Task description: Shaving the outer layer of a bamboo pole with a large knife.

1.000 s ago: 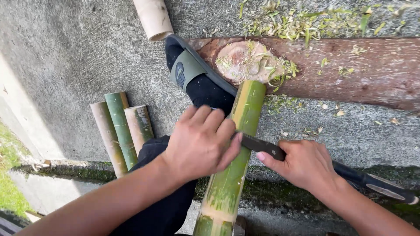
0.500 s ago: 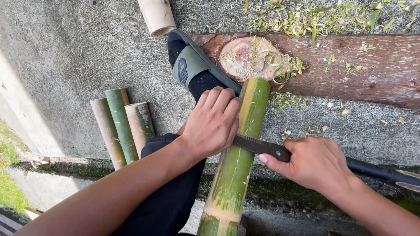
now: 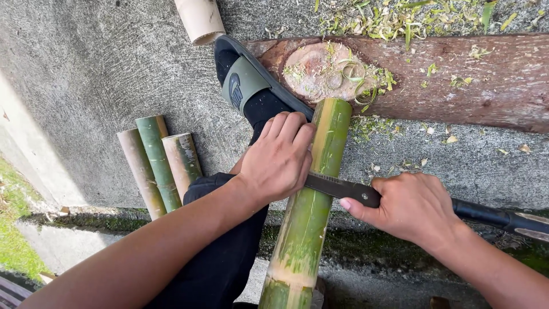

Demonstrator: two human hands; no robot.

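Observation:
A long green bamboo pole leans from my lap up against a reddish wooden log. My left hand wraps over the pole near its upper part and rests on the back of a dark knife blade. My right hand grips the knife by its handle, whose black end sticks out to the right. The blade lies across the pole. My foot in a black sock and green-strapped sandal rests against the log.
Three cut bamboo pieces lie side by side on the concrete at the left. A pale bamboo piece lies at the top. Green shavings litter the log and ground. Grass borders the lower left.
My left hand and the blade have slid up the bamboo pole toward the log. My right hand followed with the knife handle.

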